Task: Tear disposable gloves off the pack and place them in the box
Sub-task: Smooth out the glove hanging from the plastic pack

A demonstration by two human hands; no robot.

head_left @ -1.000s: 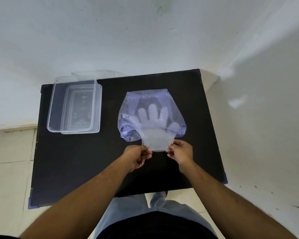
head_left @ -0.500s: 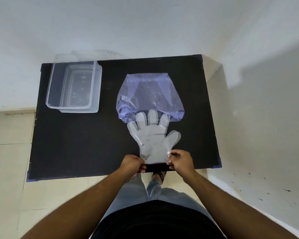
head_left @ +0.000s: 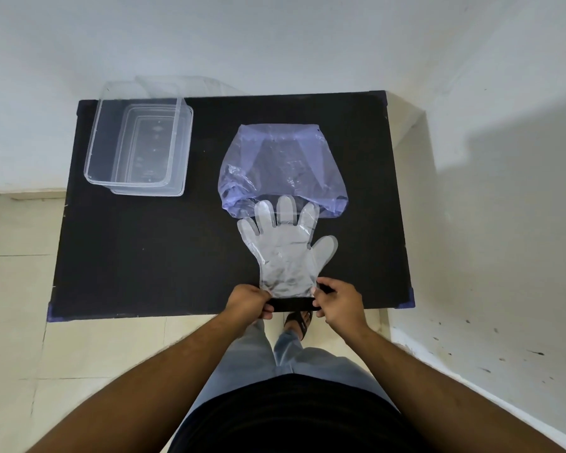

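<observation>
A clear disposable glove (head_left: 286,248) lies flat on the black table (head_left: 151,256), fingers pointing away from me. Its fingertips still overlap the mouth of the pale purple plastic pack (head_left: 280,165) behind it. My left hand (head_left: 250,302) pinches the cuff's left corner and my right hand (head_left: 337,302) pinches its right corner, both at the table's near edge. A clear plastic box (head_left: 138,150) stands at the far left of the table with nothing visible inside.
A white wall runs behind the table and along its right side. Tiled floor shows to the left and in front. My legs and a sandalled foot (head_left: 296,322) are just below the near edge.
Both hands have drawn the glove toward me, out of the purple pack, until the cuff reached the near edge. The pack stayed in place.
</observation>
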